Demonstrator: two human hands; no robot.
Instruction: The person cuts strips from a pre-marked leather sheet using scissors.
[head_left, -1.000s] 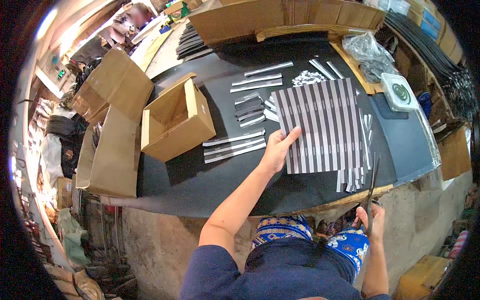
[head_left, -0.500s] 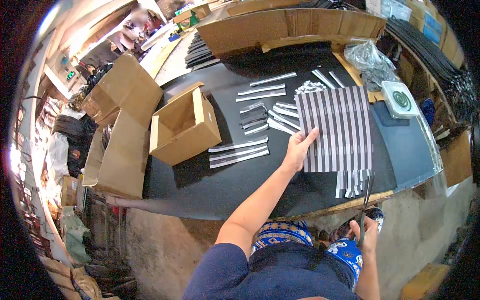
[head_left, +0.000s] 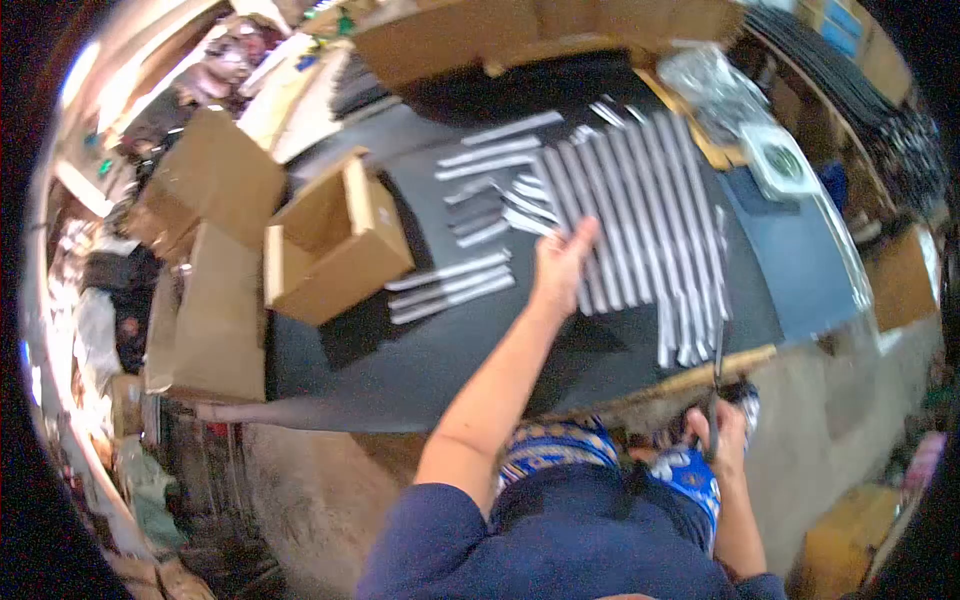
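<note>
My left hand (head_left: 563, 265) is closed on the lower left edge of a grey-and-white striped sheet (head_left: 640, 210), thumb on top. The sheet is tilted up over the black tabletop. In my right hand (head_left: 722, 435) is a pair of scissors (head_left: 717, 375), its dark blades pointing up at the sheet's lower right corner. Motion blur hides whether the blades touch the sheet. Several cut strips (head_left: 680, 340) show below the sheet's lower edge. More striped strips (head_left: 450, 287) lie in small groups left of the sheet.
An open cardboard box (head_left: 340, 245) stands on the black table (head_left: 460, 370), with a larger opened carton (head_left: 210, 290) farther left. A long carton (head_left: 540, 35) lines the back. At right are a clear plastic bag (head_left: 712, 85) and a white tub (head_left: 778, 162) with something green inside.
The view has turned, shifting the table and its objects left and slightly up, and it is blurred. Both hands keep hold of the sheet and scissors.
</note>
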